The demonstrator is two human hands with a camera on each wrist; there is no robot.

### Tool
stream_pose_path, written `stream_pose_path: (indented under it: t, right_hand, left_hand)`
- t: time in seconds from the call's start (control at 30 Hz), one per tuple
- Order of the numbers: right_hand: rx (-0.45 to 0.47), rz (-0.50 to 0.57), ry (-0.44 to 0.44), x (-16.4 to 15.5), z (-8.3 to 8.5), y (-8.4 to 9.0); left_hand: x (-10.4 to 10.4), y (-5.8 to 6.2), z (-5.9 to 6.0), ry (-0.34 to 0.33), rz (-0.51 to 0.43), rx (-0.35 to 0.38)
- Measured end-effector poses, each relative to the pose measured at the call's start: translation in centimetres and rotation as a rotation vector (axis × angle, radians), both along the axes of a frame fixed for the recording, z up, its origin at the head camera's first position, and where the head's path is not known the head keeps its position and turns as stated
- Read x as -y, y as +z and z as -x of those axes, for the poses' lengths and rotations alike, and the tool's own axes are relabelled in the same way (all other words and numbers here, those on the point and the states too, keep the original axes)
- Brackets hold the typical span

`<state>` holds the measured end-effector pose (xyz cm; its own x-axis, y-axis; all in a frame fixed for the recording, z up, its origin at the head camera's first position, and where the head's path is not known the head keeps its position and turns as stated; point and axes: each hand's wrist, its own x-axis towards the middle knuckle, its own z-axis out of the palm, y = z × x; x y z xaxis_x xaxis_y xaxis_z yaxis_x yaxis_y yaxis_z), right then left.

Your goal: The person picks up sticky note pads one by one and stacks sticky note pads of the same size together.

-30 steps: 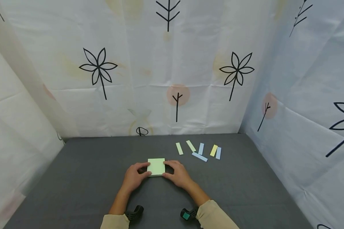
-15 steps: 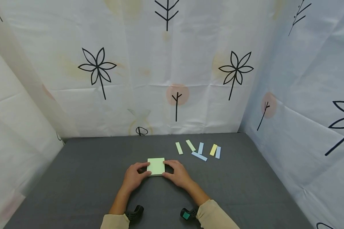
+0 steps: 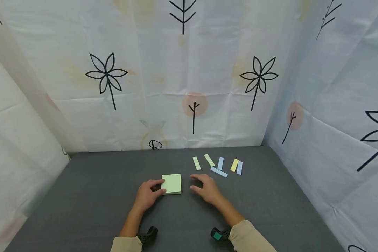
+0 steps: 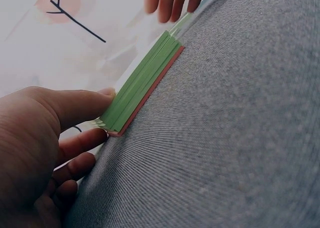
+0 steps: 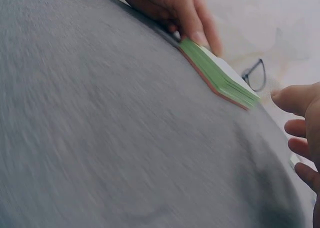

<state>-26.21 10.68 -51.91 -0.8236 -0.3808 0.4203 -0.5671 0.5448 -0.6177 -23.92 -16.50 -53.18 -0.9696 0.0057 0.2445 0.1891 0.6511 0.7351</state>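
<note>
A square stack of pale green sticky notes (image 3: 171, 184) lies flat in the middle of the grey table. Its green edge layers show above a thin reddish bottom layer in the left wrist view. My left hand (image 3: 147, 195) holds the left side of this pad, its thumb (image 4: 82, 105) at the near corner and a finger at the far one. My right hand (image 3: 207, 190) is apart from the pad, a short way to its right, with fingers spread and nothing in them. In the right wrist view a gap separates the right fingers (image 5: 296, 128) from the pad (image 5: 215, 73).
Beyond the right hand lie several small paper strips: two light green strips (image 3: 196, 163), some blue strips (image 3: 219, 172) and a yellow strip (image 3: 234, 165). A white patterned cloth (image 3: 138, 115) hangs behind the table and along both sides.
My right hand has let go of the pad's right side and moved a little to the right. The left hand and the pad have stayed in place.
</note>
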Motion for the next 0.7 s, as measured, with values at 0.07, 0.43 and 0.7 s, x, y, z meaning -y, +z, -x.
stream_pose_path:
  t: [0.07, 0.43, 0.7]
  right_hand:
    - [-0.029, -0.012, -0.03, -0.9, 0.4, 0.2]
    - [-0.092, -0.068, -0.272, -6.2, 2.7, 0.9]
    - [-0.06, -0.105, -0.359, -8.4, 3.5, 0.5]
  left_hand:
    - [0.0, 0.0, 0.0, 0.001, 0.001, -0.002]
    - [0.0, 0.0, -0.1, -0.001, -0.008, -0.004]
    - [0.1, -0.1, 0.0, -0.002, -0.009, 0.0]
